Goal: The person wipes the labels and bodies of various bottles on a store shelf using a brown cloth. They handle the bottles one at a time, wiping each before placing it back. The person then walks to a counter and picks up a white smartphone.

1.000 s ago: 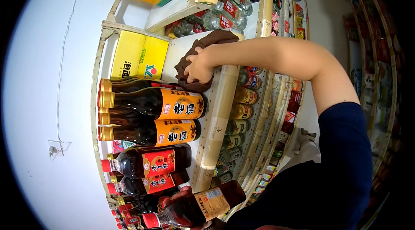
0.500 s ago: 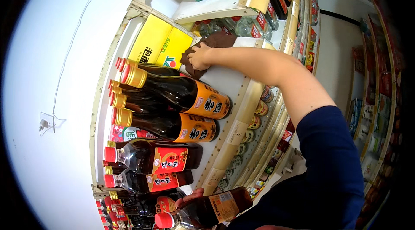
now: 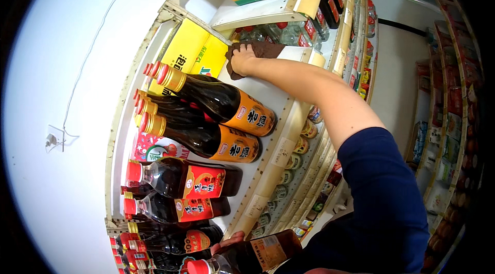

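2 hands busy: R hand (image 3: pixel 243 60), fingers part-bent, holds brown cloth (image 3: pixel 266 50) to shelf (image 3: pixel 273 87) just beside yellow box (image 3: pixel 190 50); L hand (image 3: pixel 230 242), mostly hidden, grips red-capped btl (image 3: pixel 240 257) well apart fr. box, w/ standing btls (image 3: pixel 209 137) between.

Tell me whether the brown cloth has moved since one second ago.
Yes. Judged against the shelf's front edge, the brown cloth has moved deeper into the shelf, toward the yellow box.
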